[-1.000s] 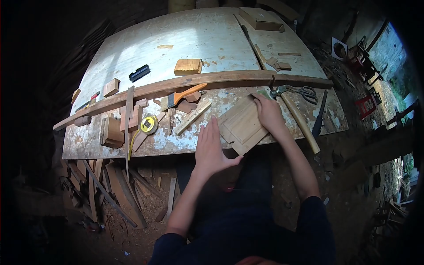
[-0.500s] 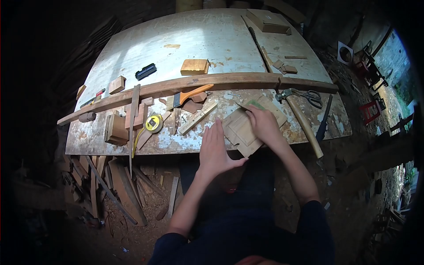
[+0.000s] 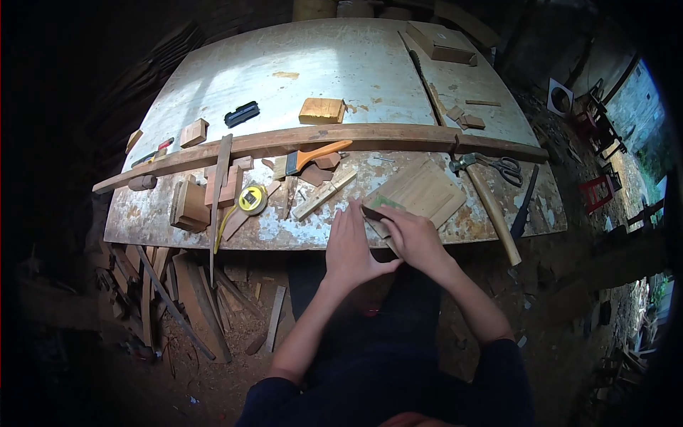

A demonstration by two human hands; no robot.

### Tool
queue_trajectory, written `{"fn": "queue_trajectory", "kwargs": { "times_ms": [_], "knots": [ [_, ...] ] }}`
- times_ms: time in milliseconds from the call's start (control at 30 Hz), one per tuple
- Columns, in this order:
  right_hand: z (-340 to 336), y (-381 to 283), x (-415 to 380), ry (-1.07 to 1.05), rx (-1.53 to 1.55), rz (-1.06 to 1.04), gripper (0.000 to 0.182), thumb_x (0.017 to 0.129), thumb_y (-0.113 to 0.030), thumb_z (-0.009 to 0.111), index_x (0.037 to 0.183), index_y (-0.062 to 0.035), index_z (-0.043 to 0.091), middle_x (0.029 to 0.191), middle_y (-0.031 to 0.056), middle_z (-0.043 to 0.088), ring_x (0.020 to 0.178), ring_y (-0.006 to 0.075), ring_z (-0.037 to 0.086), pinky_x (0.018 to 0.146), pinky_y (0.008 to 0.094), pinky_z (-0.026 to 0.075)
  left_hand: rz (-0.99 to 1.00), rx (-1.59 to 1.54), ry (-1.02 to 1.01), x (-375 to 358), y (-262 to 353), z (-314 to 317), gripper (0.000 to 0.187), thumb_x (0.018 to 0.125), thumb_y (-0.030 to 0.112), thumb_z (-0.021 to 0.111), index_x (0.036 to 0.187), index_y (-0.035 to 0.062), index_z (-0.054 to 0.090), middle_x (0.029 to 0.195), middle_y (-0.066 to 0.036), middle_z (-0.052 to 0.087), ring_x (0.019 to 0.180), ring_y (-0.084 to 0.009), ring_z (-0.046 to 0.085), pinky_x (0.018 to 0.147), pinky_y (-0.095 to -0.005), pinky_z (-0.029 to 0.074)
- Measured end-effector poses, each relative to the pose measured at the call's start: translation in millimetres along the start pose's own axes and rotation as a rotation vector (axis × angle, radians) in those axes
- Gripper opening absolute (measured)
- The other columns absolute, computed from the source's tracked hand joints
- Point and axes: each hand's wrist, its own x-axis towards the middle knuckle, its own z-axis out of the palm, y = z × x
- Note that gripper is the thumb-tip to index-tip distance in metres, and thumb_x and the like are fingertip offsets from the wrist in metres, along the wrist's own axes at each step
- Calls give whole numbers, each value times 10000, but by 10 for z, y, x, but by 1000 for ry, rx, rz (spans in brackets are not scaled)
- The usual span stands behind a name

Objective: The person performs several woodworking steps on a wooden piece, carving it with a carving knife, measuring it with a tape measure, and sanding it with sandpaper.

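A flat wooden board [image 3: 421, 191] with a panel outline lies at the front edge of the workbench, turned at an angle. My left hand [image 3: 348, 249] rests against its left side, fingers stretched out together and thumb spread along the near corner. My right hand [image 3: 416, 238] is closed on a folded piece of sandpaper [image 3: 384, 202], brownish with a green patch, pressed onto the board's left part close by my left fingertips. The board's near corner is partly hidden under my hands.
A long wooden beam [image 3: 320, 139] crosses the workbench [image 3: 284, 231]. Left of the board are a wood strip [image 3: 325, 195], a paintbrush [image 3: 313, 156], a tape measure [image 3: 252, 200] and wood blocks [image 3: 192, 204]. On the right lie a hammer [image 3: 491, 213], scissors [image 3: 506, 169] and a dark-handled tool [image 3: 525, 203].
My right hand has slid the sandpaper from the board's far side toward me and left, uncovering the far part of the board. My left hand stays at the board's left side.
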Motion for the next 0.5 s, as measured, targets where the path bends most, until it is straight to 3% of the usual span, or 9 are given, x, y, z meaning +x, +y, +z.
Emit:
{"fn": "queue_trajectory", "kwargs": {
  "times_ms": [33, 133, 200, 267, 333, 400, 467, 500],
  "knots": [
    [-85, 77, 42, 41, -137, 144, 359, 996, -74, 698, 1348, -4, 703, 1265, 233, 772, 1263, 428, 709, 1055, 505, 594, 0, -17, 28, 26, 18, 17, 1569, 607, 665, 965, 1669, -166, 163, 1597, -367, 451, 1498, -464, 478, 1322, -549, 288],
    [31, 46, -138, 190, -238, 49, 368, 982, -53, 713, 1346, 3, 710, 1308, 220, 763, 1285, 424, 699, 1098, 506, 579, -5, -19, 44, 88, 24, 16, 1569, 610, 667, 964, 1671, -164, 160, 1577, -363, 465, 1487, -464, 480, 1312, -553, 299],
    [57, -110, -323, 73, -128, -114, 385, 962, -32, 727, 1347, -6, 718, 1322, 223, 757, 1297, 416, 695, 1123, 515, 566, -31, -38, 21, 59, 45, -10, 1575, 611, 674, 962, 1665, -174, 155, 1572, -363, 470, 1487, -466, 475, 1312, -548, 298],
    [-108, 36, -296, 95, -43, -38, 349, 980, -34, 713, 1328, -6, 731, 1317, 233, 754, 1296, 406, 695, 1115, 514, 571, 0, -24, 45, 63, 23, 12, 1578, 611, 664, 965, 1671, -169, 145, 1566, -362, 473, 1478, -473, 480, 1310, -553, 299],
    [-241, 270, -238, 274, -164, 191, 338, 996, -23, 690, 1331, 11, 723, 1310, 278, 739, 1303, 423, 686, 1116, 508, 568, 22, -25, 55, 62, 43, 22, 1580, 612, 655, 968, 1677, -163, 136, 1563, -361, 474, 1470, -477, 484, 1307, -559, 300],
    [-117, 155, -410, 271, -317, 124, 392, 982, -13, 703, 1372, 17, 699, 1332, 255, 741, 1326, 426, 676, 1116, 517, 566, 22, -25, 62, 75, 56, -4, 1580, 613, 646, 970, 1684, -154, 130, 1560, -361, 473, 1464, -478, 488, 1304, -565, 301],
    [-1, -100, -602, 141, -240, -87, 468, 949, 1, 733, 1414, 3, 684, 1358, 218, 743, 1353, 405, 671, 1122, 532, 558, 7, -13, 44, 53, 46, -7, 1575, 617, 653, 964, 1684, -152, 132, 1559, -356, 473, 1465, -474, 485, 1305, -565, 300],
    [-40, -74, -603, 152, -245, -76, 461, 954, -3, 729, 1413, 5, 684, 1363, 222, 740, 1354, 407, 669, 1123, 526, 558, 7, -8, 32, 58, 39, -3, 1573, 619, 657, 961, 1684, -152, 134, 1558, -353, 473, 1466, -471, 483, 1306, -565, 299]
  ]
}}
